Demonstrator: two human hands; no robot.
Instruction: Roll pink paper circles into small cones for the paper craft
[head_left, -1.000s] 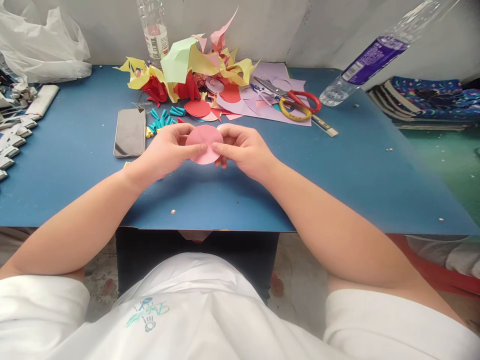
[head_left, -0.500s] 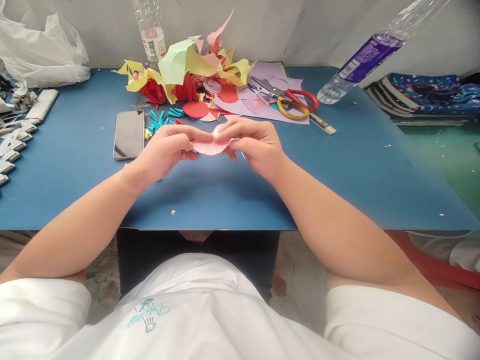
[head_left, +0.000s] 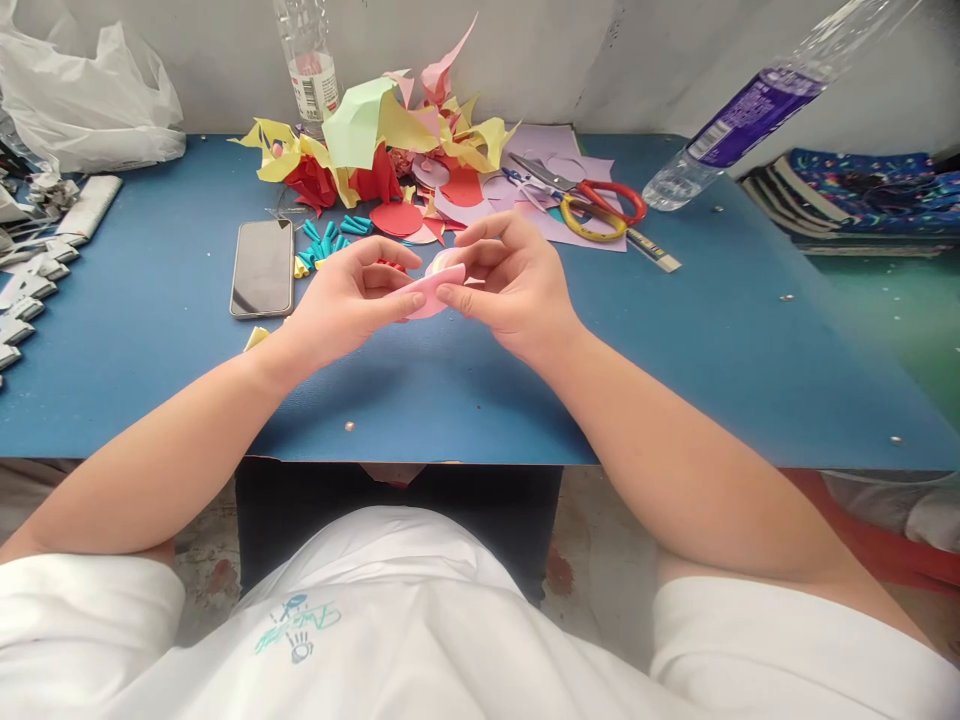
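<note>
Curling further, left hand (head_left: 341,300) and right hand (head_left: 521,290) bend pink circle (head_left: 429,292).

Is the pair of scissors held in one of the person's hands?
No, the scissors lie on purple paper, while the left hand and right hand pinch a pink paper piece.

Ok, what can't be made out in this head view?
All in the head view:
- Pink paper circle: its shape, mostly covered by the left hand and right hand pinching it.
- Clear plastic bottle with red label: top cut off by the upper edge.
- Clear plastic bottle with purple label: print too small.
</note>
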